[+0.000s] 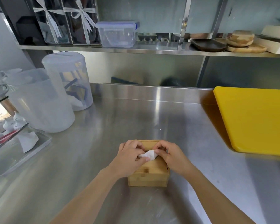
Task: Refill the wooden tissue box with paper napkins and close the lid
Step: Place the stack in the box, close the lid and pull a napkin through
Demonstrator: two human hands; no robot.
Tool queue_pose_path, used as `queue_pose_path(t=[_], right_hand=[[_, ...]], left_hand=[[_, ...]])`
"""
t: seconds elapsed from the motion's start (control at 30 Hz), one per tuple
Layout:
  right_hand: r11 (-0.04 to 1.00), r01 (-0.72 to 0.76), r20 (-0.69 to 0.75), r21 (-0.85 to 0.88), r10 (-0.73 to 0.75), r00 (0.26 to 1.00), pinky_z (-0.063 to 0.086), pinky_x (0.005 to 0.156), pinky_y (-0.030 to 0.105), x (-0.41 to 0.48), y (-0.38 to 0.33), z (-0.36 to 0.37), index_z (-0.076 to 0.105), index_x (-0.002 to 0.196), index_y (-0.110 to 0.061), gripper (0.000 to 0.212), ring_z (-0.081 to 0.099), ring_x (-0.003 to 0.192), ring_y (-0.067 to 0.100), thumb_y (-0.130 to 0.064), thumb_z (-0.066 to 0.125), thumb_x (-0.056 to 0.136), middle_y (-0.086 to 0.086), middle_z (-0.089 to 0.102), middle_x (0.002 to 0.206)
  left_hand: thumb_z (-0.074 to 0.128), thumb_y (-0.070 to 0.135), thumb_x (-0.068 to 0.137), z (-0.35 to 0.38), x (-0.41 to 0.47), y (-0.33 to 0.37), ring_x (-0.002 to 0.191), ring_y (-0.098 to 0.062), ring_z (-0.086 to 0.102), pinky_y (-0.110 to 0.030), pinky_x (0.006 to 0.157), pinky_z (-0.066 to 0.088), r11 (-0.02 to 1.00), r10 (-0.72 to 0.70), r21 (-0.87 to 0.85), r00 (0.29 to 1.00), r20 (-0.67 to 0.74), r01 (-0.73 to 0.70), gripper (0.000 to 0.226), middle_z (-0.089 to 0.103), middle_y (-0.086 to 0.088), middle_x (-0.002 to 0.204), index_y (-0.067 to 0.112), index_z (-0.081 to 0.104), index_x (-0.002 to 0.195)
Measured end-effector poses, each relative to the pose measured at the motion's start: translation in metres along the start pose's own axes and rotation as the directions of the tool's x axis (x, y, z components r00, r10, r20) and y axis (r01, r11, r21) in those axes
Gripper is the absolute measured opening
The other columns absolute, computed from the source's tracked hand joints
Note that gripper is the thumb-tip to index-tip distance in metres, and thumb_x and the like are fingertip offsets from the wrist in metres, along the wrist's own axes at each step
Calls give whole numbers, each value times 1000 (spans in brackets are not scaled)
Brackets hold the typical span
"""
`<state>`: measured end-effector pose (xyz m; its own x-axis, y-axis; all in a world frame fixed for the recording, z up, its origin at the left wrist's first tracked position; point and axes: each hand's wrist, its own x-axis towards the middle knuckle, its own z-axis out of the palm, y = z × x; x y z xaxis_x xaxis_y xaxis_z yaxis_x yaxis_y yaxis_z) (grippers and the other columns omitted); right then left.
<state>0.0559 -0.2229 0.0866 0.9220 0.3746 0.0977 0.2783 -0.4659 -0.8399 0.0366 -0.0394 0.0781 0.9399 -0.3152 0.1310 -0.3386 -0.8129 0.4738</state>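
Observation:
A small wooden tissue box (149, 176) stands on the steel counter, close in front of me, its lid down on top. A white paper napkin (148, 154) sticks out of the lid's opening. My left hand (131, 156) rests on the box's left side and pinches the napkin between thumb and fingers. My right hand (169, 155) comes in from the right, its fingertips on the same napkin over the opening. Both hands hide most of the lid.
Two frosted plastic canisters (39, 102) stand at the left, with a clear acrylic case (18, 149) in front of them. A yellow cutting board (255, 120) lies at the right. A shelf above holds a plastic container (118, 33) and wooden trays (242, 44).

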Motion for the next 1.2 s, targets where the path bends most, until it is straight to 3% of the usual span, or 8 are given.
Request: queue_pose_path(t=[0.2, 0.3, 0.4, 0.5, 0.6, 0.73, 1.0, 1.2], right_hand=[[1000, -20, 29, 8, 20, 999, 41, 67, 18, 1, -1, -3, 61, 78, -21, 20, 53, 73, 11, -7, 55, 90, 4, 64, 81], [1000, -5, 45, 4, 4, 999, 43, 68, 24, 2, -3, -5, 62, 79, -18, 17, 54, 73, 17, -6, 56, 89, 11, 67, 84], [1000, -8, 34, -7, 8, 999, 43, 68, 23, 1, -3, -4, 61, 79, -17, 17, 57, 79, 25, -6, 55, 90, 8, 67, 85], [999, -41, 20, 20, 40, 999, 41, 66, 13, -2, -2, -4, 58, 80, -18, 18, 55, 77, 13, -7, 51, 93, -1, 62, 82], [996, -77, 19, 40, 77, 997, 40, 67, 16, -2, -1, -4, 55, 83, -15, 15, 52, 77, 10, -10, 48, 95, -3, 59, 83], [992, -98, 13, 85, 97, 995, 39, 67, 22, -1, 0, -3, 53, 80, -18, 18, 49, 75, 12, -9, 47, 95, -1, 57, 82], [987, -124, 7, 107, 124, 992, 37, 59, 14, 4, -3, -3, 49, 75, -26, 27, 44, 68, 7, -10, 44, 96, -7, 51, 74], [985, -109, 1, 133, 110, 994, 37, 58, 6, 4, -3, -3, 48, 75, -25, 27, 43, 66, 4, -9, 44, 96, -9, 50, 73]], left_hand=[[61, 38, 78, -16, 2, 7, 106, -4, 42, -21, 93, 23, 987, -35, -157, 999, -10, 33, 31, 49, 17, 108, 30, 57, 108], [53, 40, 78, -15, 4, 12, 100, -5, 41, -21, 92, 21, 994, 15, -112, 999, 39, -10, 26, 54, 19, 97, 28, 60, 99], [54, 41, 84, -8, 7, 7, 97, -10, 41, -27, 88, 22, 999, -9, 34, 998, 58, 7, 25, 60, 5, 93, 17, 61, 86], [53, 47, 77, -12, 4, 3, 91, -12, 45, -26, 79, 28, 993, -42, -107, 998, 48, 47, 35, 60, 1, 93, 13, 61, 79], [61, 25, 84, -21, 2, 2, 84, -19, 54, -29, 77, 40, 955, -84, -285, 996, 27, 88, 16, 58, -4, 93, 11, 62, 77], [52, 19, 90, -20, 3, 4, 79, -20, 53, -26, 71, 39, 956, -97, -272, 994, 51, 107, 17, 55, -3, 85, 10, 56, 76], [40, 21, 96, -19, 7, 5, 85, -20, 51, -13, 70, 35, 918, -181, -349, 982, 56, 190, 25, 54, -9, 94, 9, 52, 77], [44, 20, 95, -15, 6, 0, 88, -26, 54, -21, 74, 38, 872, -233, -439, 972, 17, 217, 28, 57, -16, 96, -2, 56, 82]])
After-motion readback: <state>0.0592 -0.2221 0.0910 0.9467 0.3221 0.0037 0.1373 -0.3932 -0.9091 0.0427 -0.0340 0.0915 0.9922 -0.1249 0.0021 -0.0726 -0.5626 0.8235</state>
